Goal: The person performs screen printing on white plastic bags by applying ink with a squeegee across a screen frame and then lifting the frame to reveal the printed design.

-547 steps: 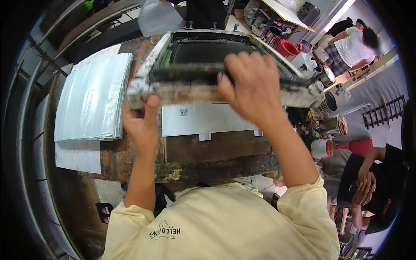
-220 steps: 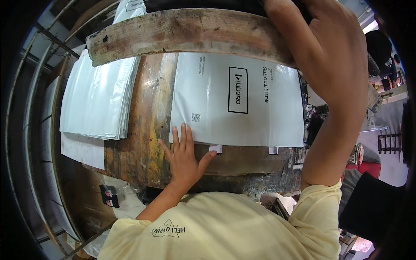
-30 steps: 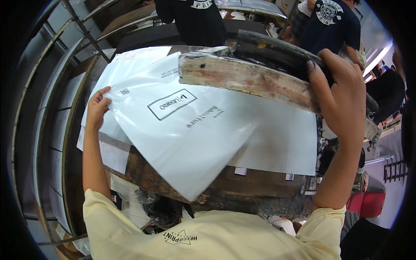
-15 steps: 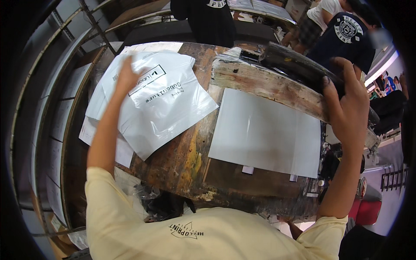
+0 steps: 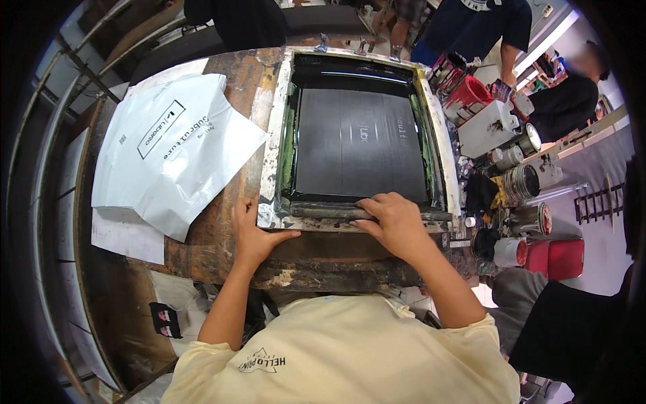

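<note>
A screen-printing frame (image 5: 268, 172) with a whitish, ink-stained wooden border lies flat on the table, its dark mesh (image 5: 360, 145) coated with black ink. Faint lettering shows through the mesh. Along its near side lies a squeegee (image 5: 323, 210), and my right hand (image 5: 397, 225) is closed on the squeegee's right part. My left hand (image 5: 254, 236) is at the frame's near left corner, thumb stretched along the front edge and fingers up beside the left edge. A stack of white plastic mailing bags (image 5: 175, 148) with black print lies to the left. Whatever is under the frame is hidden.
The worn wooden table (image 5: 208, 232) carries white sheets (image 5: 128, 236) under the bags. Ink cans (image 5: 521, 183), a red tub (image 5: 469, 97) and a white jug (image 5: 489, 128) crowd the right side. A rack (image 5: 47, 202) stands left. Other people (image 5: 488, 34) are beyond the table.
The frame has come down flat over the white bag that lay on the table. My left hand has moved from the bag stack to the frame's corner, my right hand onto the squeegee.
</note>
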Demonstrator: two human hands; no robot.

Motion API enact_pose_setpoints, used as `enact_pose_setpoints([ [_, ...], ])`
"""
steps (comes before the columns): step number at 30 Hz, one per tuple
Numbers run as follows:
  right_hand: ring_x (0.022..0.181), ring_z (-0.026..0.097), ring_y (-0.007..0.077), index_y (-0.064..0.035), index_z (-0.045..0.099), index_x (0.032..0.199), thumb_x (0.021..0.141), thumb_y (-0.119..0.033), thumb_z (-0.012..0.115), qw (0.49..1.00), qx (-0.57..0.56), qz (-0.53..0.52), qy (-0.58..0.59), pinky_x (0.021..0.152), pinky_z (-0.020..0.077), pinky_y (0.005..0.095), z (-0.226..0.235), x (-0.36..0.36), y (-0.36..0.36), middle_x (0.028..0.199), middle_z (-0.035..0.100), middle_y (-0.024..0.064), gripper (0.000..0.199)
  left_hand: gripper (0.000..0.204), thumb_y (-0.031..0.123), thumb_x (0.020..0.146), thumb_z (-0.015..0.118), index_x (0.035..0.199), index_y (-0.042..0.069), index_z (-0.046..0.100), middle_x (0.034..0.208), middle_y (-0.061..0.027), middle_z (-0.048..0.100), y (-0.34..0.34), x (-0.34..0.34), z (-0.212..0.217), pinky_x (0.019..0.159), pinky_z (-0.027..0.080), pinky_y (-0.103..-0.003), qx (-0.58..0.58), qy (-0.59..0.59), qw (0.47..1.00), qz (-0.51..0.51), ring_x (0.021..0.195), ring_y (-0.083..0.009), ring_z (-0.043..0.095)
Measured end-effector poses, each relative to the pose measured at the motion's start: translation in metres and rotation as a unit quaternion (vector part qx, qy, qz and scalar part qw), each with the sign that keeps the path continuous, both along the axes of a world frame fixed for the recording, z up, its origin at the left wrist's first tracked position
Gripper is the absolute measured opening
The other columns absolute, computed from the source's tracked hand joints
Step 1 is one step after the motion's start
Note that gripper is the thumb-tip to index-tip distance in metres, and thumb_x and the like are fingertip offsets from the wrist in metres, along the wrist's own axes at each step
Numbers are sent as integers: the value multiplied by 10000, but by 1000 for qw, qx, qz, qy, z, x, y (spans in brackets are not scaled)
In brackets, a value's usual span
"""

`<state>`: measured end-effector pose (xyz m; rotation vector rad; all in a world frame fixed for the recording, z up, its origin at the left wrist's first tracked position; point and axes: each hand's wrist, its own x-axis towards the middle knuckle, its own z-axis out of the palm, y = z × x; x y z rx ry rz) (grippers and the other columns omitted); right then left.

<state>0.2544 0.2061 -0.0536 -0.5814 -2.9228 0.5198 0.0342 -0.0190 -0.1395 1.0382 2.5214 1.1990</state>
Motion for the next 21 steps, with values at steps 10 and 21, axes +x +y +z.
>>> enact_pose_setpoints([
  [10, 990, 649, 308, -95, 714, 1220, 804, -293, 897, 988, 126, 41, 84, 828, 572, 441, -60, -44, 56, 1069, 659, 72, 496, 1041, 471, 502, 1074, 1383, 64, 696, 1182, -101, 552, -2, -4, -17, 1033, 433, -485, -43, 23, 999, -23, 1172, -345, 519],
  [21, 990, 713, 366, -120, 728, 1046, 978, -503, 743, 978, 178, 34, 105, 815, 592, 501, -63, -210, 243, 1012, 718, 107, 389, 1013, 518, 447, 1071, 1250, 11, 719, 1198, -119, 549, -4, -2, -11, 1031, 477, -459, -57, 25, 998, 2, 1162, -336, 551],
])
